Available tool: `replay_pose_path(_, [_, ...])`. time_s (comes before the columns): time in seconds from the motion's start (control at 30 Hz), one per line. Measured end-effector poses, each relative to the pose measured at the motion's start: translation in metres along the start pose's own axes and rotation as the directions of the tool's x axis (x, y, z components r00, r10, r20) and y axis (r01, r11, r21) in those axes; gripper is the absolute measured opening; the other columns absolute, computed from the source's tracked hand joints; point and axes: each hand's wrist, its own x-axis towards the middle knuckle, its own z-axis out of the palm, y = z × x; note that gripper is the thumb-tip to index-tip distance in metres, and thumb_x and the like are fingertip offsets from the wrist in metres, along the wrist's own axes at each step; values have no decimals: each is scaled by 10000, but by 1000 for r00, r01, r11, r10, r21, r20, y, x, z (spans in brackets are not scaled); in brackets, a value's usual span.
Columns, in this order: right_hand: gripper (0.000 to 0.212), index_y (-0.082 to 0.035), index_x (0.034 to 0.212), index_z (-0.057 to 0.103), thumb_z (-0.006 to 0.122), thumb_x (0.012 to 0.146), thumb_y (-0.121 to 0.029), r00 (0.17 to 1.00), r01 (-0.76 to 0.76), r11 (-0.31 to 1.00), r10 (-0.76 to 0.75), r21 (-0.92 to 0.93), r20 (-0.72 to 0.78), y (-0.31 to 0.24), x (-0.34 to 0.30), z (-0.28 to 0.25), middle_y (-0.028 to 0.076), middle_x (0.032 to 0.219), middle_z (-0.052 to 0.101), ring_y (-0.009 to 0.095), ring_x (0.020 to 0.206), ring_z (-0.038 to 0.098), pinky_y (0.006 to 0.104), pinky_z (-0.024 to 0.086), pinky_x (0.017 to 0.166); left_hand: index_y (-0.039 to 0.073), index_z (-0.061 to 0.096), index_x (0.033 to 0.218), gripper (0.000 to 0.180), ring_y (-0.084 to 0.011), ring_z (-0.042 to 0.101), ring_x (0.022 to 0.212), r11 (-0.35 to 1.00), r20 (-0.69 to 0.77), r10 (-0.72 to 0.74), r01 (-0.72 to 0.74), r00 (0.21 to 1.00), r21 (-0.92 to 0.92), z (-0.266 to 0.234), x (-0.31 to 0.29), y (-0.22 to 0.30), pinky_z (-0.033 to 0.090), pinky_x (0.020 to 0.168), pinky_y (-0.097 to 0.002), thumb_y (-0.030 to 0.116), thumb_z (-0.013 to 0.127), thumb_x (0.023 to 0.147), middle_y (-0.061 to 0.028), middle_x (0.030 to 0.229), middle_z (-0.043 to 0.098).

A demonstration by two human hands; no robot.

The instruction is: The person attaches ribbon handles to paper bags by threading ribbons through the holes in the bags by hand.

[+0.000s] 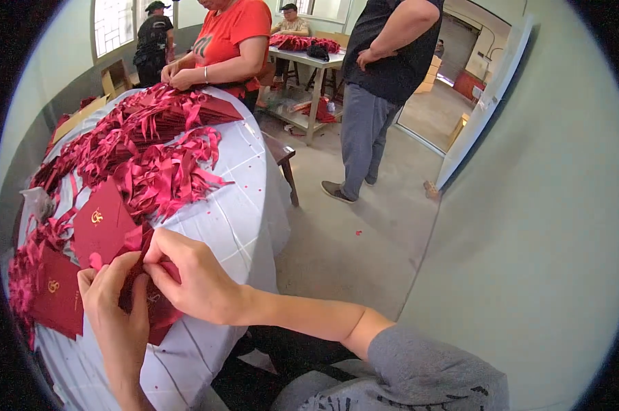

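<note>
One white-clothed table point(235, 222); two gold-marked maroon pieces point(103, 231); left hand point(120, 301), right hand point(196, 275) both pinching third piece point(161, 314)

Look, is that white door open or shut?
Open: the white door stands swung aside, and another room's floor shows beside it.

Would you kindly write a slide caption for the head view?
Both hands hold a maroon piece at a white-covered table heaped with red ribbons.

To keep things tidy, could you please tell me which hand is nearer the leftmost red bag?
Left hand, just beside the leftmost red bag; the right hand is farther right.
</note>
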Motion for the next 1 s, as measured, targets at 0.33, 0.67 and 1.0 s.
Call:
replay_pose_path(0.33, [233, -45, 918, 502, 641, 734, -75, 965, 115, 957, -43, -267, 260, -3, 22, -23, 161, 820, 539, 350, 790, 556, 421, 446, 674, 66, 554, 931, 220, -227, 579, 698, 998, -7, 55, -55, 998, 13, 0, 5, 1, 349, 691, -329, 39, 626, 725, -83, 788, 622])
replay_pose_path(0.67, [130, -24, 762, 636, 644, 760, -154, 796, 364, 907, -183, -214, 577, -7, 78, -36, 129, 779, 513, 277, 797, 499, 363, 405, 710, 101, 523, 868, 217, -196, 586, 685, 985, -31, 138, -134, 990, 105, -3, -3, -10, 362, 679, -330, 92, 657, 698, -41, 696, 587])
replay_pose_path(1.0, [256, -4, 730, 640, 582, 791, -245, 55, 111, 924, 362, -366, 930, -8, 143, -10, 13, 540, 523, 78, 521, 452, 310, 365, 509, 55, 562, 864, 225, -235, 540, 678, 994, -40, 104, -103, 994, 39, 2, -6, -8, 375, 727, -316, 56, 704, 689, -66, 784, 635])
